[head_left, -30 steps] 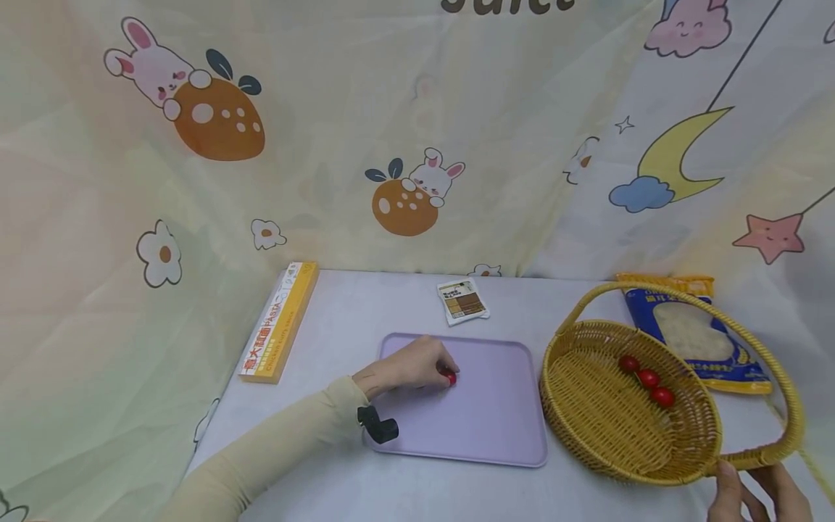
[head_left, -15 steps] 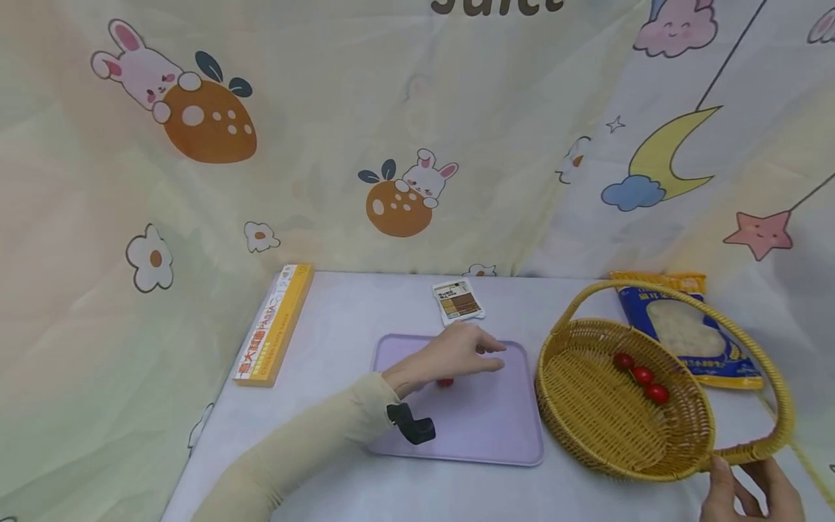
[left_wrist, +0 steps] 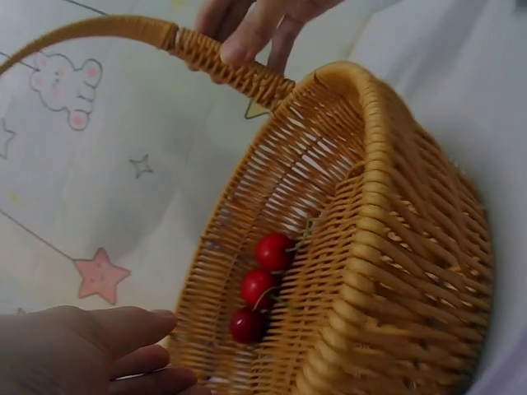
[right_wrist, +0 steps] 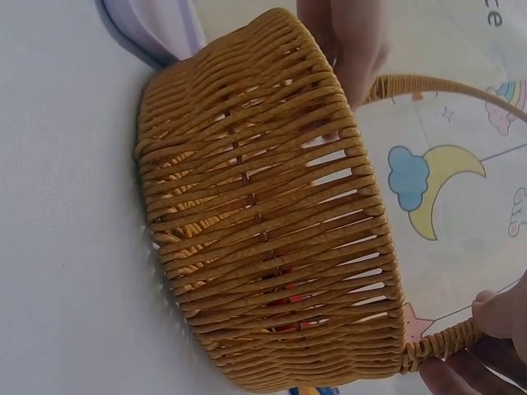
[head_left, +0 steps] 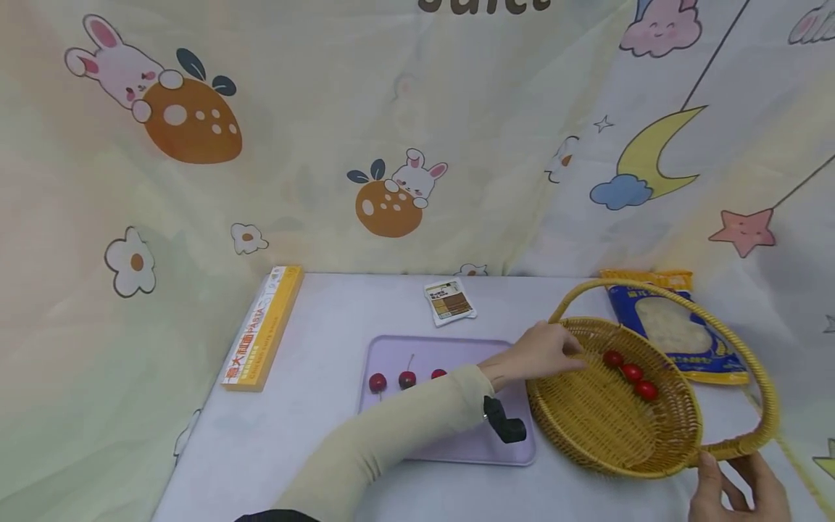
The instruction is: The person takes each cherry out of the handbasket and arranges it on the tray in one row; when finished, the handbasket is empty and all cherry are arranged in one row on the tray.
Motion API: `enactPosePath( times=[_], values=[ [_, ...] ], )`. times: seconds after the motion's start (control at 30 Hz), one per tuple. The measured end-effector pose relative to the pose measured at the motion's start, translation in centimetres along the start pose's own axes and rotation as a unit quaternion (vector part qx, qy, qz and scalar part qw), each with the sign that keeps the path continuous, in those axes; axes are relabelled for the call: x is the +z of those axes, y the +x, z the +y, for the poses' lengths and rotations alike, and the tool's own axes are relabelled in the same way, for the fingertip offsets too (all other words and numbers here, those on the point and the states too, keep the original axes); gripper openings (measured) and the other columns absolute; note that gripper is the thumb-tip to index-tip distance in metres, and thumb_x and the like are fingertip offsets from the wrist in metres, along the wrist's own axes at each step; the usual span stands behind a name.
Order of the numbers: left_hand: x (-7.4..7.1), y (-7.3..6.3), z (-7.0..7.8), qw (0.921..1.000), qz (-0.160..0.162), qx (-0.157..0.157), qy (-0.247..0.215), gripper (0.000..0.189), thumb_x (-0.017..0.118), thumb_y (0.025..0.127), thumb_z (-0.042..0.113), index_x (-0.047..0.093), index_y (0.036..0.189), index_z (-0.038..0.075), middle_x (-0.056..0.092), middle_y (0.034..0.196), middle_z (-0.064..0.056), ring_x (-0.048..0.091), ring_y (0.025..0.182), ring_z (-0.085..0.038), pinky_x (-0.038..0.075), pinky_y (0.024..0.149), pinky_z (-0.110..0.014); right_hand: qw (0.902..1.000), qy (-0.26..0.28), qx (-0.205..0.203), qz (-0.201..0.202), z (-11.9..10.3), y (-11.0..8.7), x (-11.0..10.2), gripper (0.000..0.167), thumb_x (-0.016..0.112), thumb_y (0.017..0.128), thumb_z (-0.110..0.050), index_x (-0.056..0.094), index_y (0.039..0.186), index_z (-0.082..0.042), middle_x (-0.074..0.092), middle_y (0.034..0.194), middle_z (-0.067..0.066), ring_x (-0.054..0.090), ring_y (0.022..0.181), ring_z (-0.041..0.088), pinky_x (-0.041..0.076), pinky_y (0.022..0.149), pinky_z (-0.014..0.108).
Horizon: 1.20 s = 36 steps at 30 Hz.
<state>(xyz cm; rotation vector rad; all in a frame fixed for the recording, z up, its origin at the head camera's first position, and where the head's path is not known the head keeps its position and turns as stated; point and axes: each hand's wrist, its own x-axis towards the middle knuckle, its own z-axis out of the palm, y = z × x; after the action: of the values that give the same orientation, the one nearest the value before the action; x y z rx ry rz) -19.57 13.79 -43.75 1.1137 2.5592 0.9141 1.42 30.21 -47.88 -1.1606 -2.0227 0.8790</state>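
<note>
A yellow-brown wicker basket (head_left: 603, 428) with a tall handle (head_left: 773, 391) stands on the table, holding three red cherries (head_left: 631, 373) along its right side. My left hand (head_left: 546, 351) is over the basket's left rim, its fingers extended toward the inside; in the left wrist view nothing shows between them, and they are apart from the cherries. My right hand (head_left: 737, 491) grips the base of the handle at the near right, thumb on one side and fingers on the other. Three cherries (head_left: 407, 379) lie in a row on a lilac tray (head_left: 385, 351), partly behind my left sleeve.
A yellow pasta box (head_left: 264, 330) lies at the table's left edge. Small sachets (head_left: 450, 301) lie behind the tray. Behind the basket on the right is a blue and yellow food bag (head_left: 675, 326). A printed cloth (head_left: 293, 145) hangs at the back.
My left hand has left a cherry on the tray and moved right to the basket, uncovering the row of cherries. My right hand keeps its grip on the handle.
</note>
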Motion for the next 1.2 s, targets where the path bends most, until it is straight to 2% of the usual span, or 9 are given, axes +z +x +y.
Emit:
enactPosePath(
  times=[0.03, 0.27, 0.33, 0.43, 0.47, 0.57, 0.9, 1.07, 1.2],
  values=[
    [0.4, 0.7, 0.3, 1.0, -0.004, -0.003, 0.002, 0.023, 0.074, 0.098, 0.036, 0.083, 0.109, 0.018, 0.078, 0.095, 0.012, 0.059, 0.076, 0.007, 0.042, 0.069, -0.008, 1.0, 0.003, -0.005, 0.002, 0.0, 0.0, 0.0, 0.05, 0.049, 0.111, -0.024, 0.041, 0.16, -0.025, 0.048, 0.159, 0.011, 0.043, 0.15, 0.022, 0.039, 0.114, 0.016],
    [2.3, 4.5, 2.0, 0.999, 0.012, -0.042, 0.01, 0.018, 0.077, 0.096, 0.037, 0.084, 0.097, 0.02, 0.075, 0.089, 0.015, 0.046, 0.062, 0.006, 0.038, 0.062, -0.01, 0.9998, 0.006, -0.018, -0.004, -0.2, 0.1, 0.0, 0.053, 0.049, 0.11, -0.017, 0.039, 0.161, -0.025, 0.047, 0.159, 0.012, 0.043, 0.15, 0.025, 0.042, 0.116, 0.024],
    [2.8, 5.2, 2.3, 0.9986, 0.01, -0.051, -0.002, 0.027, 0.076, 0.097, 0.033, 0.075, 0.077, 0.016, 0.063, 0.068, 0.012, 0.036, 0.052, 0.001, 0.033, 0.055, -0.012, 0.9998, 0.007, -0.019, -0.004, -0.3, 0.1, 0.0, 0.053, 0.05, 0.109, -0.016, 0.04, 0.161, -0.025, 0.047, 0.159, 0.012, 0.043, 0.15, 0.025, 0.042, 0.116, 0.024],
    [3.8, 6.1, 2.5, 0.9969, 0.009, -0.071, -0.034, 0.05, 0.074, 0.099, 0.028, 0.048, 0.059, 0.013, 0.036, 0.051, 0.006, 0.027, 0.043, -0.004, 0.029, 0.047, -0.016, 0.9997, 0.014, -0.022, -0.002, -0.1, 0.3, 0.0, 0.053, 0.052, 0.108, -0.014, 0.041, 0.16, -0.023, 0.048, 0.157, 0.014, 0.045, 0.149, 0.026, 0.042, 0.114, 0.021],
    [4.1, 6.4, 2.6, 0.9959, 0.009, -0.079, -0.042, 0.054, 0.073, 0.099, 0.027, 0.041, 0.058, 0.014, 0.032, 0.05, 0.006, 0.026, 0.041, -0.004, 0.028, 0.046, -0.017, 0.9997, 0.014, -0.019, 0.0, 0.0, 0.3, 0.0, 0.054, 0.052, 0.108, -0.014, 0.042, 0.16, -0.024, 0.049, 0.157, 0.014, 0.045, 0.149, 0.026, 0.042, 0.113, 0.019],
    [4.9, 7.0, 2.9, 0.9938, 0.013, -0.098, -0.05, 0.056, 0.074, 0.099, 0.026, 0.037, 0.058, 0.016, 0.031, 0.048, 0.006, 0.028, 0.04, -0.005, 0.031, 0.044, -0.018, 0.9997, 0.018, -0.017, 0.001, 0.1, 0.2, -0.1, 0.053, 0.052, 0.108, -0.016, 0.042, 0.16, -0.024, 0.049, 0.156, 0.014, 0.045, 0.149, 0.025, 0.042, 0.112, 0.016],
    [6.7, 8.6, 2.8, 0.9926, 0.042, -0.11, 0.03, 0.061, 0.083, 0.092, 0.03, 0.034, 0.057, 0.016, 0.023, 0.055, 0.008, 0.021, 0.049, -0.005, 0.025, 0.049, -0.018, 0.9987, 0.032, -0.039, 0.011, 0.0, -0.1, -0.2, 0.051, 0.054, 0.108, -0.016, 0.046, 0.158, -0.019, 0.052, 0.152, 0.017, 0.048, 0.147, 0.027, 0.042, 0.108, 0.012],
    [7.1, 8.9, 2.6, 0.9928, 0.034, -0.108, 0.039, 0.057, 0.082, 0.092, 0.027, 0.038, 0.057, 0.017, 0.025, 0.056, 0.007, 0.025, 0.05, -0.006, 0.027, 0.049, -0.019, 0.9987, 0.028, -0.039, 0.014, -0.1, -0.3, -0.2, 0.051, 0.054, 0.108, -0.016, 0.045, 0.158, -0.019, 0.052, 0.152, 0.018, 0.048, 0.147, 0.028, 0.041, 0.108, 0.011],
    [7.2, 8.9, 2.3, 0.9933, 0.034, -0.106, 0.029, 0.048, 0.08, 0.094, 0.023, 0.049, 0.058, 0.017, 0.035, 0.056, 0.009, 0.031, 0.051, -0.004, 0.03, 0.048, -0.019, 0.9992, 0.023, -0.03, 0.016, -0.3, -0.3, -0.1, 0.051, 0.052, 0.108, -0.015, 0.044, 0.159, -0.019, 0.051, 0.153, 0.017, 0.047, 0.147, 0.028, 0.041, 0.11, 0.012]
  ],
)
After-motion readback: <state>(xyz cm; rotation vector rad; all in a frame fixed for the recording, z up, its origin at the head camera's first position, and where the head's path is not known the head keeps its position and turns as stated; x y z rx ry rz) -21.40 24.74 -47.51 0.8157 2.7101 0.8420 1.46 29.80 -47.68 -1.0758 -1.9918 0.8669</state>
